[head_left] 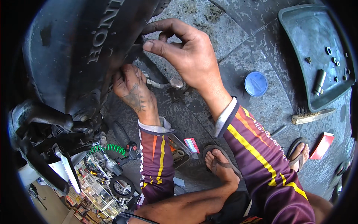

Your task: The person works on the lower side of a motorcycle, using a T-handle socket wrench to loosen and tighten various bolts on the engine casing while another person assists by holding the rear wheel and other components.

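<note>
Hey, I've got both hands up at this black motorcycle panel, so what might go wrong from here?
The left hand is close to the black panel, its grip partly hidden, so a knuckle might get scraped.
Loose parts sit in the open tray; a knock could scatter them.
Toes are bare in the sandals, so anything dropped might hurt.

head cam: fisheye, faces dn, nr l hand point(135, 90) & r hand point(191, 55).

Round blue lid point(256, 83) on floor point(276, 108); brush point(314, 117) (wooden-handled) near red box point(322, 146); green coil point(116, 149) lower left.
</note>
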{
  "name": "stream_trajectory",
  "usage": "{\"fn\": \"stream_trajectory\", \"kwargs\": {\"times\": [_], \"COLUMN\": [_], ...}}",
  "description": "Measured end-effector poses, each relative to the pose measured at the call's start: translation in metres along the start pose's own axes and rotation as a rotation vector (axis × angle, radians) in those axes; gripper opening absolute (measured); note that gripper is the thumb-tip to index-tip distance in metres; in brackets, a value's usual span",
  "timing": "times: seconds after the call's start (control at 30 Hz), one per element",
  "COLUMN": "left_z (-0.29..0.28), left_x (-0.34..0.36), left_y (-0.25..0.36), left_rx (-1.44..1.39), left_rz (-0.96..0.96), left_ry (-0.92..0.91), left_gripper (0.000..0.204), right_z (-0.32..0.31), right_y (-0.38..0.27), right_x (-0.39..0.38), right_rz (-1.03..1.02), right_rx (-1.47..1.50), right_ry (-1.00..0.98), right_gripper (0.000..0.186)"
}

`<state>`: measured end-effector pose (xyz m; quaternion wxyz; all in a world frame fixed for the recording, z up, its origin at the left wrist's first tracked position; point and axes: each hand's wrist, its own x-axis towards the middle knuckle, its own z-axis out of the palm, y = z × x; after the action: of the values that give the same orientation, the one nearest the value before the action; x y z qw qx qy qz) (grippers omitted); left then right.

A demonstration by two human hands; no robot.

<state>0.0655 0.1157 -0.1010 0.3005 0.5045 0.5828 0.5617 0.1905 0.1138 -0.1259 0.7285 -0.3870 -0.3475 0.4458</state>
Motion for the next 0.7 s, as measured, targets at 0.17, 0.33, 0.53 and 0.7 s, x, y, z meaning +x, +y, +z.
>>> {"fn": "stream_trajectory", "kwargs": {"times": [0.17,0.33,0.53,0.7], "left_z": [-0.002,0.001,-0.001,0.003], "left_x": [0.001,-0.002,-0.002,-0.003], "left_y": [0.000,0.004,0.007,0.015], "left_rx": [0.004,-0.031,-0.071,-0.039], "left_rz": [-0.010,-0.055,-0.086,-0.068], "left_ry": [-0.029,-0.022,-0.032,-0.047], "left_gripper": [0.026,0.026,0.025,0.019], "right_z": [0.010,0.022,0.032,0.045], "right_y": [0.002,0.002,-0.023,-0.008], "right_x": [0.004,0.004,-0.003,-0.011], "right_rz": [0.052,0.193,0.354,0.287], "right_rx": [0.128,0.216,0.231,0.328], "right_ry": [0.124,0.243,0.219,0.194], "right_gripper": [0.020,0.019,0.025,0.037]}}
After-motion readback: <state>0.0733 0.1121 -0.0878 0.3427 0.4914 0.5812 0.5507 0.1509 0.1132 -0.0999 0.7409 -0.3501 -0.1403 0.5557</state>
